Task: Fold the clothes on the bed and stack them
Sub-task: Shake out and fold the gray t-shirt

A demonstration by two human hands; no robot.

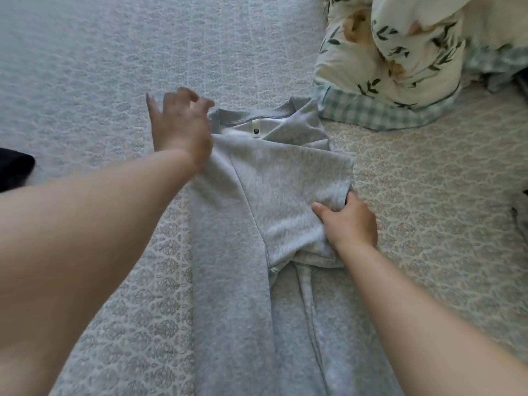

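Right, your right hand [350,221] is pinching the folded sleeve cuff of the sweatshirt [243,252], thumb on top; your left hand [178,125] hovers near the collar [251,117], fingers loosely spread, holding nothing. Press the left down at the shoulder, pull the cuff taut, then lay it flat. Sweatshirt lies mid-bed [100,67], long axis running away from you, collar at the far end.

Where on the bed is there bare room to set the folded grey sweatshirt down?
The widest bare bedspread lies beyond the left hand, left of the floral bedding. A second patch lies right of the grey sweatshirt and right hand. The far right is crowded by the floral heap and checked fabric; a dark item sits at the left edge.
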